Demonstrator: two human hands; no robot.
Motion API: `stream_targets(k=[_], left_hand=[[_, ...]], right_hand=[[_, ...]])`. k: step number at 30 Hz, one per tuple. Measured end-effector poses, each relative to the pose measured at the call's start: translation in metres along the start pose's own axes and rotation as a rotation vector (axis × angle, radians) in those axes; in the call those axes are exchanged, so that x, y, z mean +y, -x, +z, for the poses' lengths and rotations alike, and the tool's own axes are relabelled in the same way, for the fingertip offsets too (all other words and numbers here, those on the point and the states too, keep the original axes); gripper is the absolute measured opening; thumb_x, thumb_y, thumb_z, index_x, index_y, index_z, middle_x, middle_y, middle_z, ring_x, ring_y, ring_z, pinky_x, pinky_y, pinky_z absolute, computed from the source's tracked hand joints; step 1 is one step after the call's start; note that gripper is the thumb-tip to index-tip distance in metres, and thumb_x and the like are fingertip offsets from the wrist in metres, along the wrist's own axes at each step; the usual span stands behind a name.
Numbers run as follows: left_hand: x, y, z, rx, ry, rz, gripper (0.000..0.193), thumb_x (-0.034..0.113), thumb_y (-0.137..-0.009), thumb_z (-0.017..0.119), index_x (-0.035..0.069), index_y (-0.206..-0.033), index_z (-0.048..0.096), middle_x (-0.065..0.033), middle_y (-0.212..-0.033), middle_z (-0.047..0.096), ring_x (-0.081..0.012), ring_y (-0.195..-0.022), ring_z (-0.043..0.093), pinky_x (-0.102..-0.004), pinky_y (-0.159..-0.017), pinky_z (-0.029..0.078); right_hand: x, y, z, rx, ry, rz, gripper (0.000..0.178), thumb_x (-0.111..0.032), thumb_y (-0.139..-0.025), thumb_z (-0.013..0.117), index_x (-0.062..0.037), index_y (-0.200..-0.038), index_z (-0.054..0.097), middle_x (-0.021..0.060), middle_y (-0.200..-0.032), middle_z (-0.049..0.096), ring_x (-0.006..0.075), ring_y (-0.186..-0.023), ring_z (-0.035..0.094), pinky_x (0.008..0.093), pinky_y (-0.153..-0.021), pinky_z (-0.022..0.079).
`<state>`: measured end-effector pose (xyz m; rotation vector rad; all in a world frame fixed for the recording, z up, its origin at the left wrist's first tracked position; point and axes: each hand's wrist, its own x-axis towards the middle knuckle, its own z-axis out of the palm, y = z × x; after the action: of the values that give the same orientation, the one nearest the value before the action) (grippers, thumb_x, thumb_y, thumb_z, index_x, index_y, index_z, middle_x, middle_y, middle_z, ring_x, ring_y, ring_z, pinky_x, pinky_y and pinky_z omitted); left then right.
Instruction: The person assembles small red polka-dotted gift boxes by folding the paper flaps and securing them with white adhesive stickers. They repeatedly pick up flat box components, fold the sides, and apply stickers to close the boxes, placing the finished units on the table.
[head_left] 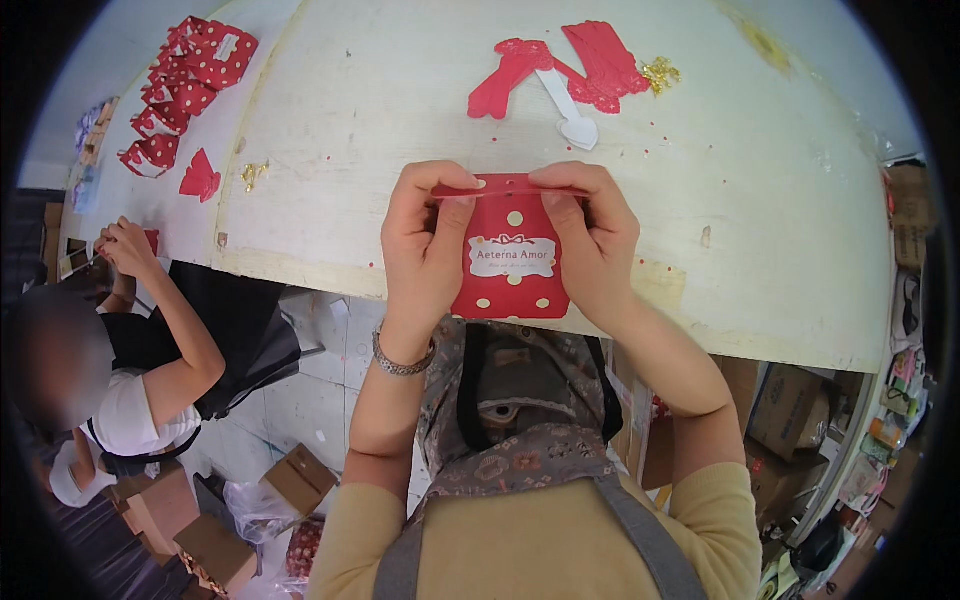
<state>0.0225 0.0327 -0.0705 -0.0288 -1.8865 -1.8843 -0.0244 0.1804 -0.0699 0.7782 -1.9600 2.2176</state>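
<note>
Between my hands is a red gift box (512, 290) of folded card with cream dots and a white printed label on its front. My left hand (424, 225) pinches the left end of its top edge, thumb in front and fingers behind. At the right end my right hand (594, 235) grips the same edge in the same way. Small holes show in the red flap between my fingertips. The box is over the table's near edge, in front of my apron.
Beyond my hands on the table (400, 90) lie red lacy card pieces (606, 60), a white heart-ended strip (575, 128) and small gold fasteners (660, 75). Several dotted boxes (180, 85) stand far left. A co-worker (150, 390) sits at the left; cardboard boxes (215, 550) are on the floor.
</note>
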Motion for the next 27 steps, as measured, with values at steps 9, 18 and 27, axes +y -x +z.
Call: stream_targets(k=[9,18,27], left_hand=[[0.016,0.002,0.010,0.038,0.228,-0.126,0.008,0.000,-0.093,0.051,0.000,-0.096,0.058,-0.0074,-0.097,0.062,-0.0101,-0.087,0.057,-0.0219,-0.076,0.045],[0.015,0.004,0.004,0.034,-0.022,-0.208,0.012,0.008,-0.091,0.063,-0.002,-0.098,0.063,-0.0053,-0.085,0.068,-0.0076,-0.076,0.061,-0.0212,-0.068,0.050],[-0.013,-0.003,-0.023,0.209,-0.029,-0.018,0.028,0.010,-0.093,0.056,-0.004,-0.116,0.060,-0.0180,-0.128,0.057,-0.0214,-0.115,0.054,-0.0333,-0.097,0.042]], right_hand=[[0.006,-0.002,-0.008,-0.109,0.120,-0.185,0.020,0.013,-0.082,0.050,-0.0017,-0.087,0.063,0.0134,-0.095,0.065,0.0180,-0.081,0.062,0.0250,-0.069,0.048],[-0.009,-0.001,0.004,0.087,-0.075,0.064,0.016,-0.011,-0.094,0.053,-0.0014,-0.093,0.066,0.0138,-0.093,0.067,0.0159,-0.079,0.063,0.0278,-0.071,0.049],[-0.027,-0.001,-0.017,-0.142,0.627,-0.307,0.025,-0.008,-0.082,0.069,0.0028,-0.104,0.065,0.0128,-0.086,0.069,0.0295,-0.068,0.065,0.0324,-0.061,0.053]])
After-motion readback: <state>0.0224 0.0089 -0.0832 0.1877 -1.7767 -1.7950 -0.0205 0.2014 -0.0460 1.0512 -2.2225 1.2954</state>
